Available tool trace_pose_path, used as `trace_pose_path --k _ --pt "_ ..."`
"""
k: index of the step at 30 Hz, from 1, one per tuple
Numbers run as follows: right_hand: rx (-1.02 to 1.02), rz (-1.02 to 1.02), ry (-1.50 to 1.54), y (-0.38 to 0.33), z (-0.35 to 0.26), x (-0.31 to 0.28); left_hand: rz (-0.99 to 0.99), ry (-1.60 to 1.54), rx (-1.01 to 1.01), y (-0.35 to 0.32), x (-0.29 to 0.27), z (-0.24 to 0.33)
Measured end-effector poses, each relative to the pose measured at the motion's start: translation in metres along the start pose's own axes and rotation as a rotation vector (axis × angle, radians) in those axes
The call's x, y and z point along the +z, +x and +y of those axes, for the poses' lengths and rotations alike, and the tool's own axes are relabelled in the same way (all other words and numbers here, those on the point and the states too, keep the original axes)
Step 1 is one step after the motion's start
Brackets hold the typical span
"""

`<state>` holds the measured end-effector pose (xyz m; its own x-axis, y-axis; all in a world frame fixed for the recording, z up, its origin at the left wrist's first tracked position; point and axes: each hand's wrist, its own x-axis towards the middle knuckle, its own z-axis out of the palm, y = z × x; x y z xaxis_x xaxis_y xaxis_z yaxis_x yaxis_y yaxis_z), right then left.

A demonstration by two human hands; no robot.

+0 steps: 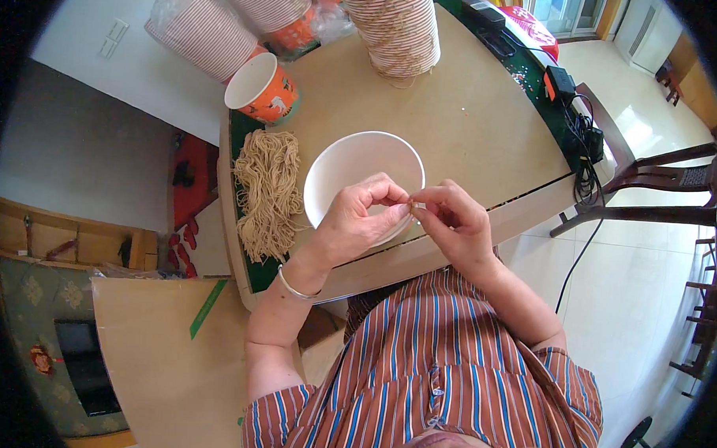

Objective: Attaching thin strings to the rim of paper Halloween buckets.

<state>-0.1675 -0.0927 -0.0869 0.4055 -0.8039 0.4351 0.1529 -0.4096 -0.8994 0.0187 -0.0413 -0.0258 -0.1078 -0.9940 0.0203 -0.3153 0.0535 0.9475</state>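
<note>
A white paper bowl point(354, 162) stands open on the tan table point(472, 125). Over its near rim my left hand point(359, 220) and my right hand point(449, 219) meet, fingertips pinched together on a small thin string or paper piece point(416, 205); what it is exactly is too small to tell. A silver bracelet sits on my left wrist. A pile of tan strings point(266, 191) lies left of the bowl.
An orange-and-white paper bowl point(262, 86) lies on its side at the back left. Stacks of striped paper bowls point(397, 24) stand behind. A black device with cables point(572, 113) is at the table's right edge. A wooden chair point(668, 183) stands right, a cardboard sheet point(164, 359) lower left.
</note>
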Motion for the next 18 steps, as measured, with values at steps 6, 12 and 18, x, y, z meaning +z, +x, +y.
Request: trace_pose_path --k 6,12,18 --pt "-0.095 0.030 -0.094 0.000 -0.006 0.000 -0.004 0.008 -0.014 0.000 0.000 0.000" --pt "-0.171 0.082 -0.118 0.001 -0.005 0.002 -0.005 0.009 -0.029 0.001 0.002 0.005" --pt "-0.091 0.103 -0.008 -0.006 0.007 0.010 -0.018 -0.073 -0.087 0.000 0.002 0.003"
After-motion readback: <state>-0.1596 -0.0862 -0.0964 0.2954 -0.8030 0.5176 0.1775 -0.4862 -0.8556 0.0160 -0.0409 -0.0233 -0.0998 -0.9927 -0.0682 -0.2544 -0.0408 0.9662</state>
